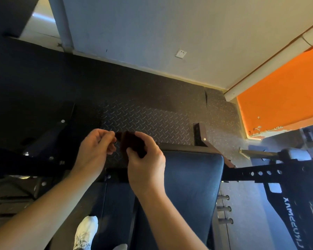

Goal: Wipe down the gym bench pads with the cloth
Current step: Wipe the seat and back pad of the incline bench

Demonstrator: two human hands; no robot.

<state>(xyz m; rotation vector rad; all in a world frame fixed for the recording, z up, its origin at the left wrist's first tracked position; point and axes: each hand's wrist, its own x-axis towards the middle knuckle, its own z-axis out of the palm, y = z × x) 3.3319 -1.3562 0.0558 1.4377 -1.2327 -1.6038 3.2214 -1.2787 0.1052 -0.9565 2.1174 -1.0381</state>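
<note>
- A small dark brown cloth [128, 141] is held in the air between both hands, above the far end of the blue-black bench pad [192, 177] and not touching it.
- The left edge of the cloth is pinched by the left hand [96, 148], whose fingers are curled in toward the thumb.
- The right part of the cloth is gripped by the right hand [146, 161], with the thumb laid on the near face and the fingers wrapped behind.
- A narrower dark pad [119, 210] is seen just beside the bench pad, on its left.
- A diamond-plate footplate [148, 118] is seen beyond the hands, next to the speckled rubber floor [222, 112].
- A black perforated frame bar [271, 172] is seen to the right of the bench pad.
- A white sneaker [86, 231] is seen near the bottom edge, left of the pads.
- An orange wall panel [282, 91] is seen at the right, and a white wall socket [180, 54] on the pale wall.
</note>
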